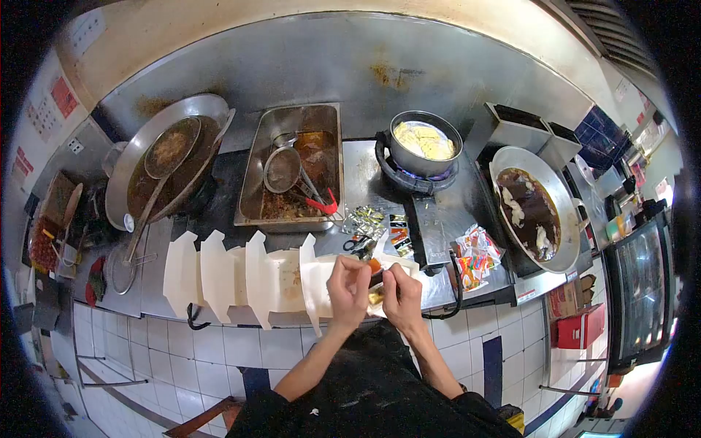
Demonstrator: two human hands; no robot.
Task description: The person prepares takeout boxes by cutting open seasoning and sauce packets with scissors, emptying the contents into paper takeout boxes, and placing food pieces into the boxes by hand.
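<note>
My left hand [349, 288] and my right hand [401, 293] are close together at the counter's front edge, fingers pinched on a small orange and dark sachet [375, 266]. They hold it above an open white cardboard food box [318, 274]. Some yellowish food [375, 298] shows in that box below my fingers; the rest of its contents is hidden by my hands. Just behind lie black-handled scissors [355, 244], black and orange sachets [399, 235] and a scatter of small green and silver packets [364, 220].
More open white boxes [219, 281] line the counter's edge on the left. Behind stand a wok of dark oil [117, 186], a steel tray [288, 219] with strainer and red-handled tongs [326, 206], a pot on a lit burner [426, 157] and another wok [573, 244]. Colourful packets [476, 255] lie right.
</note>
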